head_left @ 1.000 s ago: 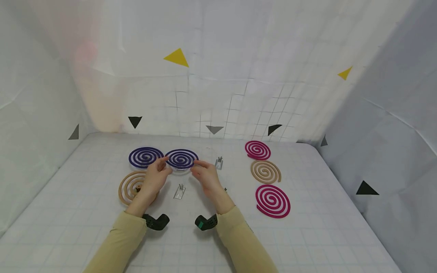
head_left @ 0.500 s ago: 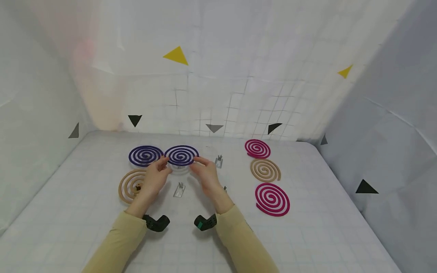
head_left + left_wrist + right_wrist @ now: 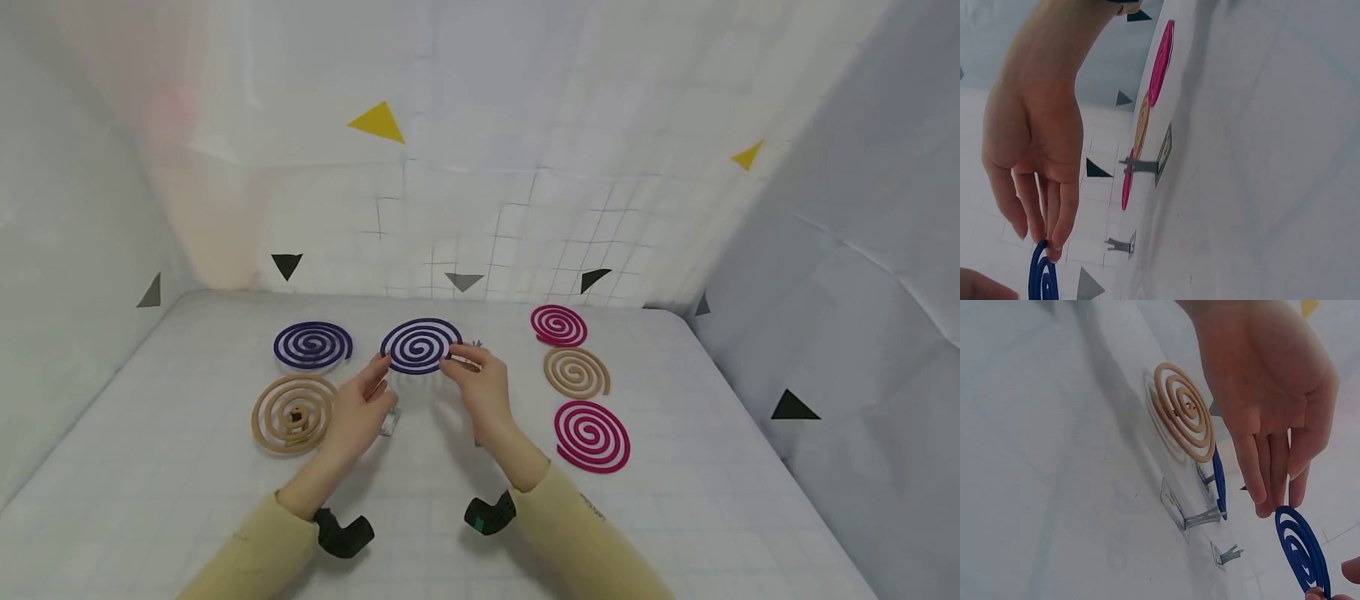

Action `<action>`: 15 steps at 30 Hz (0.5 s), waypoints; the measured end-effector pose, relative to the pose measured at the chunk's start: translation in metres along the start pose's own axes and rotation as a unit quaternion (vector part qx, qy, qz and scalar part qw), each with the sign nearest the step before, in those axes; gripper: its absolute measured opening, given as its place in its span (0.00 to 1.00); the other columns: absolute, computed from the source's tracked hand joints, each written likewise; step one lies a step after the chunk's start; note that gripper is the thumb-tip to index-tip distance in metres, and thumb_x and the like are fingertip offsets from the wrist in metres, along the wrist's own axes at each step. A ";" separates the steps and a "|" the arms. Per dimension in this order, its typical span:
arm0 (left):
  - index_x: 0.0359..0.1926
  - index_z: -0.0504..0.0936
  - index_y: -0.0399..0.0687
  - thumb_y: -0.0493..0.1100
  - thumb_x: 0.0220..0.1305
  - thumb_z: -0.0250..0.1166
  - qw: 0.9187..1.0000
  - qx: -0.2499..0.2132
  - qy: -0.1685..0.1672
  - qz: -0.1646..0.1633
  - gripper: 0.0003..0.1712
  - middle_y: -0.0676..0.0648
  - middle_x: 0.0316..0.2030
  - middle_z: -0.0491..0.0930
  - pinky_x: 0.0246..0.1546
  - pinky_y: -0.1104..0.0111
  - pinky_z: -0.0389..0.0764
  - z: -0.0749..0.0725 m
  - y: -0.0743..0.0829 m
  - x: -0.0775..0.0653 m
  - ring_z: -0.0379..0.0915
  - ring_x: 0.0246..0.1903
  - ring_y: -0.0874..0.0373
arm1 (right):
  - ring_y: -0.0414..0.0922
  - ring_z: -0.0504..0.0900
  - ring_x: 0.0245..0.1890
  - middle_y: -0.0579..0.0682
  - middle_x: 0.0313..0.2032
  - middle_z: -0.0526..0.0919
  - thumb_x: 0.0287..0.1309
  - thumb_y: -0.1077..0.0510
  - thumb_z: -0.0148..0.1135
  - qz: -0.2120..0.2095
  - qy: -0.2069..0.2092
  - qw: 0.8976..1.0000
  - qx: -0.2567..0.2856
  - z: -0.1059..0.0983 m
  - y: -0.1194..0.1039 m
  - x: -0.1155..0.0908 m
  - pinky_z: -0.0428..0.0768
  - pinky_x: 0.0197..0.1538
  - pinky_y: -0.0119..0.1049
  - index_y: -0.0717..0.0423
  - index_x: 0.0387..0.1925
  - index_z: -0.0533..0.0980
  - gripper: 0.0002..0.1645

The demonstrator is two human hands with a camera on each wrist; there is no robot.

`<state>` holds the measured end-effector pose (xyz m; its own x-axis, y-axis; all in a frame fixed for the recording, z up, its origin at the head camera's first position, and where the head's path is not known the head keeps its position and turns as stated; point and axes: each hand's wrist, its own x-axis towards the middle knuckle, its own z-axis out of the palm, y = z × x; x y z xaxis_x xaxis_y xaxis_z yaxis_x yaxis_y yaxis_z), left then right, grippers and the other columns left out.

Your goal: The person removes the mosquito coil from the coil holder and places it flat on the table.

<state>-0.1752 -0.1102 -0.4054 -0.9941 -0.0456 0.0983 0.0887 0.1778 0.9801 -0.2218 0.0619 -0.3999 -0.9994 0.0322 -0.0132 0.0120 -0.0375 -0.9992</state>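
Both hands hold a dark blue mosquito coil (image 3: 420, 348) flat and raised off the table. My left hand (image 3: 358, 412) has its fingertips at the coil's left edge; the right wrist view shows this left hand (image 3: 1266, 381) pinching the rim. My right hand (image 3: 483, 392) grips the right edge between thumb and fingers. Nearest the left hand lies a tan coil (image 3: 264, 417) on a stand, with another blue coil (image 3: 311, 343) behind it. Small metal stands, such as the upright one (image 3: 1204, 519), stand below the hands; the head view partly hides them.
On the right lie a rear pink coil (image 3: 558, 325), a tan coil (image 3: 576, 372) and a front pink coil (image 3: 591, 435). Black wrist cameras (image 3: 345, 536) hang below the forearms. White walls with triangle markers enclose the table (image 3: 420, 550).
Both hands have raised the blue coil and carried it right, away from the other blue coil. The left hand no longer covers the tan coil's right side. The view has shifted slightly.
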 end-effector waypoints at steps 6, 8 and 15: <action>0.70 0.62 0.26 0.25 0.59 0.52 0.999 -0.026 -0.016 0.017 0.35 0.33 0.75 0.55 0.70 0.60 0.64 0.016 0.007 -0.013 0.57 0.73 0.43 | 0.44 0.83 0.52 0.53 0.62 0.75 0.58 0.64 0.67 0.003 0.003 1.000 0.001 -0.025 -0.001 -0.011 0.79 0.61 0.41 0.63 0.53 0.81 0.20; 0.70 0.62 0.26 0.25 0.59 0.52 0.999 -0.030 -0.023 0.023 0.35 0.34 0.75 0.55 0.71 0.60 0.63 0.021 0.010 -0.017 0.55 0.74 0.44 | 0.45 0.83 0.53 0.53 0.63 0.75 0.59 0.64 0.66 0.008 0.005 1.000 -0.001 -0.032 0.000 -0.014 0.77 0.63 0.44 0.62 0.54 0.81 0.20; 0.71 0.62 0.29 0.25 0.59 0.52 0.998 -0.034 -0.043 0.043 0.36 0.37 0.76 0.54 0.72 0.59 0.61 0.039 0.013 -0.021 0.50 0.75 0.47 | 0.46 0.83 0.53 0.55 0.64 0.73 0.59 0.67 0.65 0.006 0.017 1.000 0.005 -0.057 0.001 -0.018 0.74 0.67 0.46 0.64 0.55 0.80 0.21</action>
<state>-0.1552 -0.0683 -0.4016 -0.9841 0.0528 0.1699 0.1748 0.1098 0.9785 -0.2024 0.1185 -0.4023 -0.9975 0.0649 -0.0272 0.0241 -0.0487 -0.9985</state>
